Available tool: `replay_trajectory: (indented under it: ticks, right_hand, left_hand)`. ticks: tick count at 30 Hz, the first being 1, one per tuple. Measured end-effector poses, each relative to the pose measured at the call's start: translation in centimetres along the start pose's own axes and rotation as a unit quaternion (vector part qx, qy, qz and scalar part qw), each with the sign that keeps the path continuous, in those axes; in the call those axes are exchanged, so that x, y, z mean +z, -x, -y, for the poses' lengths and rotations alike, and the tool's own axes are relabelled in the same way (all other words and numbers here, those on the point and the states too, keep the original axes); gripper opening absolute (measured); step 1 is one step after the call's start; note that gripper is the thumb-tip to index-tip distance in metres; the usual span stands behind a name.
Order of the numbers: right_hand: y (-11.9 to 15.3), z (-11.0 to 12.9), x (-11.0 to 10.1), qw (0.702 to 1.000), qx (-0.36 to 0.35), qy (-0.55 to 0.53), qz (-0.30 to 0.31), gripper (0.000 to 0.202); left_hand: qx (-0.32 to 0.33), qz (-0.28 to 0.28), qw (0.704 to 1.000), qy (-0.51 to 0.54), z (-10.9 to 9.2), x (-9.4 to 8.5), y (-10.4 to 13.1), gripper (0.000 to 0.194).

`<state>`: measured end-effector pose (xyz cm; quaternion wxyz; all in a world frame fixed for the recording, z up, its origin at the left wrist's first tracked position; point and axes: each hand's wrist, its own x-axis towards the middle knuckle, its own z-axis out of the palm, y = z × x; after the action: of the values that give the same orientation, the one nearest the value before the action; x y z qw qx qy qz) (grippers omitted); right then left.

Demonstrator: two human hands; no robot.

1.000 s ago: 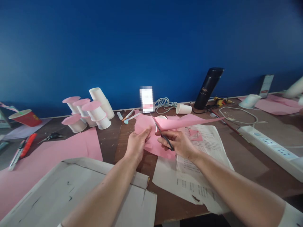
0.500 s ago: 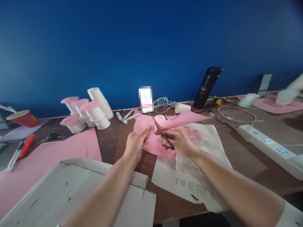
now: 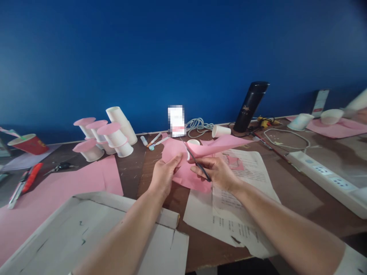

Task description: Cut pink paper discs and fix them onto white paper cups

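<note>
Pink paper (image 3: pixel 222 145) is pinched in my left hand (image 3: pixel 166 172), the thumb lying on top of it. My right hand (image 3: pixel 216 172) has its fingers in the dark handles of a pair of scissors (image 3: pixel 200 165), whose blades point up and left across the paper. Beside the blades a small white strip shows at the paper's cut edge. The rim of a white paper cup (image 3: pixel 193 142) shows just behind the pink paper. Printed sheets (image 3: pixel 246 179) lie under and to the right of my right hand.
White cups with pink discs (image 3: pixel 110 131) stand at the left, near a red cup (image 3: pixel 28 144) and a cutter (image 3: pixel 20 187). A black bottle (image 3: pixel 250 107) and a power strip (image 3: pixel 327 175) are at right. Another person's hand (image 3: pixel 361 115) shows at the far right edge.
At the far right, a white cup has shifted left and the other person's hand has come into view. My hands, the scissors and the pink paper have barely moved.
</note>
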<state>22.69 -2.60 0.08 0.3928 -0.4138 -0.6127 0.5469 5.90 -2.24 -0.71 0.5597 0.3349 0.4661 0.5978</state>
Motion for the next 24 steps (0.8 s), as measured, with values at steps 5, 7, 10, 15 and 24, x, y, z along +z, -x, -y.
replay_trajectory:
  ticks: [5,7,10,15,24]
  right_hand:
    - [0.01,0.04,0.02,1.0,0.007,-0.015,0.002,0.049]
    - [0.03,0.08,0.08,1.0,0.01,-0.021,0.0,0.051]
    - [0.09,0.29,0.17,1.0,0.014,-0.011,-0.01,0.051]
    - [0.15,0.61,0.22,1.0,0.017,0.011,-0.012,0.05]
    - [-0.02,0.05,0.42,0.999,0.021,0.0,-0.029,0.051]
  left_hand:
    - [-0.006,0.002,1.0,0.019,-0.24,0.12,0.12,0.034]
    - [-0.004,0.001,1.0,0.022,-0.32,0.17,0.16,0.034]
    - [0.003,-0.004,1.0,0.021,-0.37,0.19,0.16,0.032]
    - [0.001,-0.007,1.0,0.019,-0.41,0.07,-0.02,0.033]
    - [0.007,-0.021,1.0,-0.003,0.06,-0.35,-0.46,0.037]
